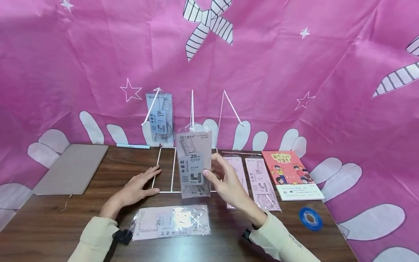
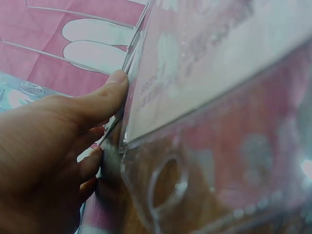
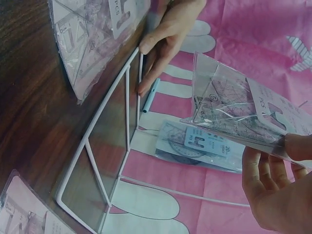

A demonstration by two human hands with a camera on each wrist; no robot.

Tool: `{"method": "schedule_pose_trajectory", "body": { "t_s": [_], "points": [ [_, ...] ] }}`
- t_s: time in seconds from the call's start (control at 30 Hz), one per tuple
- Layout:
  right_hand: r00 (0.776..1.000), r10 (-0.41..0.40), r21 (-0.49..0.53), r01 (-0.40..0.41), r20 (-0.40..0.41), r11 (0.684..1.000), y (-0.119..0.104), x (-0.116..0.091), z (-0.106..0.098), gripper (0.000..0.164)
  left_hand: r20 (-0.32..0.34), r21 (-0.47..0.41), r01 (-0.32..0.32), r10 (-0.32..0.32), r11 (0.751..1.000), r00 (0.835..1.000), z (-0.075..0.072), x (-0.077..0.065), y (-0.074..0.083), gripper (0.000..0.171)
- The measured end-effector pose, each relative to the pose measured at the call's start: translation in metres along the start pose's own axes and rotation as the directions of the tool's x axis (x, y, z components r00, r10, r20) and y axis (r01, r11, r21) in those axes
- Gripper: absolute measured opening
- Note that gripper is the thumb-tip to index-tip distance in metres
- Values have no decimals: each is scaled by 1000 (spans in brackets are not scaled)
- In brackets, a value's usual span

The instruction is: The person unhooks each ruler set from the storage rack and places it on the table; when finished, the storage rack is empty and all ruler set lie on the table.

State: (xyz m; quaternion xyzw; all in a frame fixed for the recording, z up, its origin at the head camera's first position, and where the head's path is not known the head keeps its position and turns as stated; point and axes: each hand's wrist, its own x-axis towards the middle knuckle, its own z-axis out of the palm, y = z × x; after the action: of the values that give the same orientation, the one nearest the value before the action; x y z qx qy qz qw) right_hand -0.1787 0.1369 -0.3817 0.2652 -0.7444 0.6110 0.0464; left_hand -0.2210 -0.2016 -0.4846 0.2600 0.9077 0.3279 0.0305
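My right hand (image 1: 226, 180) pinches the right edge of a packaged ruler set (image 1: 195, 163), held upright in front of the white wire rack (image 1: 172, 169). Its top hole is near the middle hook, but I cannot tell whether the hook passes through it. Another packaged ruler set (image 1: 159, 118) in blue-looking wrap hangs at the rack's left hook. My left hand (image 1: 139, 185) rests at the left side of the rack base, thumb and fingers extended and touching the wire. A further ruler set (image 1: 171, 221) lies flat on the table in front, large in the left wrist view.
Right of the rack lie two pink ruler packs (image 1: 262, 183), (image 1: 237, 171) and a red book (image 1: 292, 173). A blue tape roll (image 1: 310, 219) sits near the right edge. A grey board (image 1: 72, 169) and a light-blue pen (image 1: 133, 146) lie at left. Pink cloth (image 1: 262, 72) hangs behind.
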Motion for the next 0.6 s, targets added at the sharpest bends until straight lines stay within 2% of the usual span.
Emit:
{"method": "schedule_pose_trajectory", "body": {
  "t_s": [0.2, 0.4, 0.5, 0.6],
  "points": [
    [999, 22, -11, -22, 31, 1000, -5, -5, -11, 26, 5, 3, 4, -4, 1000, 1000, 0, 1, 0, 70],
    [998, 29, -98, -24, 52, 995, -3, -13, -33, 27, 1, 5, 4, -4, 1000, 1000, -1, 1, -1, 70],
    [994, 45, -146, -30, 98, 989, -1, -19, -48, 28, -1, 5, -3, 3, 1000, 1000, -1, 1, 0, 70],
    [980, 84, -191, -50, 178, 980, 1, -25, -65, 24, -3, 6, -7, 7, 1000, 1000, -1, 1, 0, 69]
  ]
}}
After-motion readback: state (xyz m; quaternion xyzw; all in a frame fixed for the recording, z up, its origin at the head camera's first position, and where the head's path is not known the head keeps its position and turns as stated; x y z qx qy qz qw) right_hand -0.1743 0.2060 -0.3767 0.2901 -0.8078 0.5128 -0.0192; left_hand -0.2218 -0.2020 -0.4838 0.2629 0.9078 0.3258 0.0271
